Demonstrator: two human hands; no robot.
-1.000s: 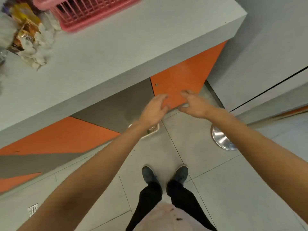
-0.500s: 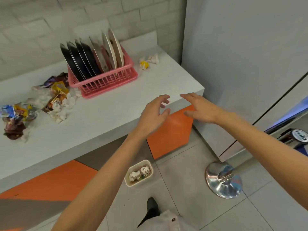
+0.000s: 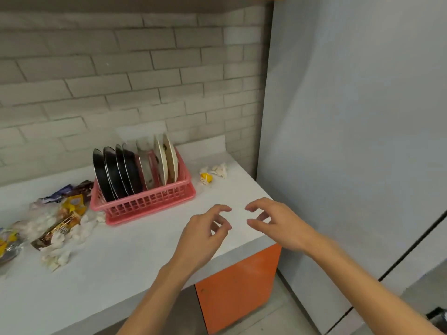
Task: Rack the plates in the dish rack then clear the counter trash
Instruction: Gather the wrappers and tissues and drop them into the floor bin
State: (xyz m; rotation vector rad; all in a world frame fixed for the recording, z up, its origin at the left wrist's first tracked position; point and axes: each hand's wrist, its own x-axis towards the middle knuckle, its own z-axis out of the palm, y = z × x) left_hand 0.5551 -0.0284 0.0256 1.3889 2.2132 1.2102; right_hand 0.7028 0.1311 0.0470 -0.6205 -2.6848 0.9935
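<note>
A pale grey worktop (image 3: pixel 121 262) is backed by a wall (image 3: pixel 145 68) of grey brick-pattern tiles. A tall grey panel (image 3: pixel 350 117), marked by a dark seam, stands just beside its right edge. An orange cabinet front (image 3: pixel 237 286) is fitted beneath the near right corner, above a grey floor (image 3: pixel 278 320).

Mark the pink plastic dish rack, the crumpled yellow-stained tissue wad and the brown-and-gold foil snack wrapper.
pink plastic dish rack (image 3: pixel 150 204), head view, front lattice wall.
crumpled yellow-stained tissue wad (image 3: pixel 206 177), head view, yellow patch.
brown-and-gold foil snack wrapper (image 3: pixel 57 229), head view, printed face.
</note>
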